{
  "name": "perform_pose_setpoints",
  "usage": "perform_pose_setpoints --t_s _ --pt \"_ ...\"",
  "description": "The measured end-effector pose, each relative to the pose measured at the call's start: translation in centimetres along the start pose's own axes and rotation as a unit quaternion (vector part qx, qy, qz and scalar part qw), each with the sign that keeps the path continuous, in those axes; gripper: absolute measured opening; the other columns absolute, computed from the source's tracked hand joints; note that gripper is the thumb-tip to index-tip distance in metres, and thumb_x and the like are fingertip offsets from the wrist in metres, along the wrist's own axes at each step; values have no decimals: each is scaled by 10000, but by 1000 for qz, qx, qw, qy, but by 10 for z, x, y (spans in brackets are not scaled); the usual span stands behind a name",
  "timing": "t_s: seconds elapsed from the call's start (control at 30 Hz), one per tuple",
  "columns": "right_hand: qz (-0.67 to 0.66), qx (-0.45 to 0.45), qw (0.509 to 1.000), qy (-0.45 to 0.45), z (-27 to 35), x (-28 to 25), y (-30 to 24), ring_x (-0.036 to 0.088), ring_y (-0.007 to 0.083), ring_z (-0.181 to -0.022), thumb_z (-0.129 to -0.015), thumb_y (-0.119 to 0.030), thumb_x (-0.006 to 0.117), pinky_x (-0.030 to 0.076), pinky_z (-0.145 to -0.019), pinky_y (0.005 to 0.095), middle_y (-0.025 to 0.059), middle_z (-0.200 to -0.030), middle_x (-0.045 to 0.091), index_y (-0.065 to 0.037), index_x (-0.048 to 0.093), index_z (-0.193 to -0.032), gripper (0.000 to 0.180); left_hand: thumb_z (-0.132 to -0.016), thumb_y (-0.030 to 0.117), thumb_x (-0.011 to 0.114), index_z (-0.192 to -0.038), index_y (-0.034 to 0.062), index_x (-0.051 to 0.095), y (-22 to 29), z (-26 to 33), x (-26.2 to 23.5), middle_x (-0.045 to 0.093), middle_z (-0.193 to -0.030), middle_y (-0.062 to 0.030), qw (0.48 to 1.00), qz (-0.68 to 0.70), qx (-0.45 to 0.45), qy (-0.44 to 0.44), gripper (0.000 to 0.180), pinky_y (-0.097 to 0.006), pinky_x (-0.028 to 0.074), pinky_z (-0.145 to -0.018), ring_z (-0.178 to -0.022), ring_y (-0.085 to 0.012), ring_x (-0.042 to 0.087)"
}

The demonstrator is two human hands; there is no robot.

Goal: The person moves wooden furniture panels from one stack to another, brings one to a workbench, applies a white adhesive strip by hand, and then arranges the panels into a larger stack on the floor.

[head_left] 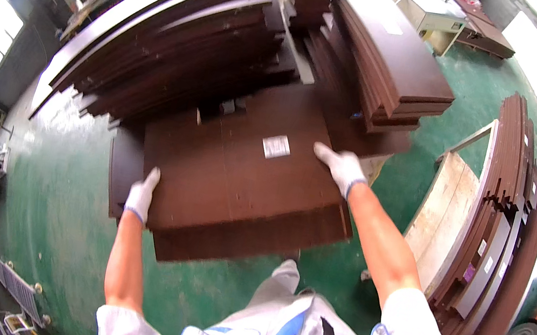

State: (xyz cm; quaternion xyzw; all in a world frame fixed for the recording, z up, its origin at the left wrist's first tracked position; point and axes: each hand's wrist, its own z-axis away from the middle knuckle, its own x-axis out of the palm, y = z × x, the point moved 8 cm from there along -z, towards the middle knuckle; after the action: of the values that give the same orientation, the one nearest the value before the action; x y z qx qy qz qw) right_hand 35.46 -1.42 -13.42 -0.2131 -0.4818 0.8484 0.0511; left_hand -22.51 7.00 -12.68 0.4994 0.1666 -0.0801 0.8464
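A wide dark brown panel (210, 179) lies in front of me, with a white label (276, 146) on its upper face. My left hand (142, 193), in a pale glove, grips the panel's left edge. At the opposite edge my right hand (341, 168), gloved too, has its thumb on top; the fingers of both hands are mostly hidden below. Beneath the panel's near edge another brown board (257, 234) shows, and I cannot tell whether the two touch. The panel's far end reaches the stacked boards.
Long brown boards (187, 58) are piled beyond the panel, with a shorter stack (401, 51) on their right. Brown strips (495, 234) stand along the right beside a pale wooden board (443, 204). A white table (423, 5) stands farther back on the green floor (56, 203).
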Motion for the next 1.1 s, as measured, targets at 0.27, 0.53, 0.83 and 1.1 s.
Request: perform_pose_setpoints --t_s 0.27,0.53,0.83,1.1 --pt "305 -97 946 61 3 36 -46 574 433 -1326 -855 -569 716 473 -1108 478 262 -1388 635 -8 675 -1332 737 -874 522 798 -1301 -145 622 11 -44 -8 699 -1275 -264 976 -173 106 84 811 -407 499 -1026 -1179 -346 667" --pt "226 -164 938 205 193 -122 129 588 408 -1280 -789 -461 836 484 -1093 467 242 -1357 617 1 574 -1365 784 -921 326 803 -1367 -24 622 73 108 95 617 -1397 -238 801 -376 354 304 595 -454 494 -1096 -1270 -368 599" --pt "358 223 736 529 392 -416 299 433 436 -1409 -631 -532 915 385 -1147 580 271 -1513 439 13 293 -1556 1241 -832 15 768 -1243 -29 642 98 375 478 635 -1273 -205 702 -122 636 -296 432 -442 490 -1063 -1194 -373 614" --pt "232 382 792 417 378 -446 320 520 399 -1320 -612 -437 903 433 -1101 534 235 -1447 495 -21 273 -1560 1212 -815 84 806 -1213 -11 658 82 559 615 639 -1261 -195 590 -119 603 -524 436 -394 531 -1006 -1154 -334 648"
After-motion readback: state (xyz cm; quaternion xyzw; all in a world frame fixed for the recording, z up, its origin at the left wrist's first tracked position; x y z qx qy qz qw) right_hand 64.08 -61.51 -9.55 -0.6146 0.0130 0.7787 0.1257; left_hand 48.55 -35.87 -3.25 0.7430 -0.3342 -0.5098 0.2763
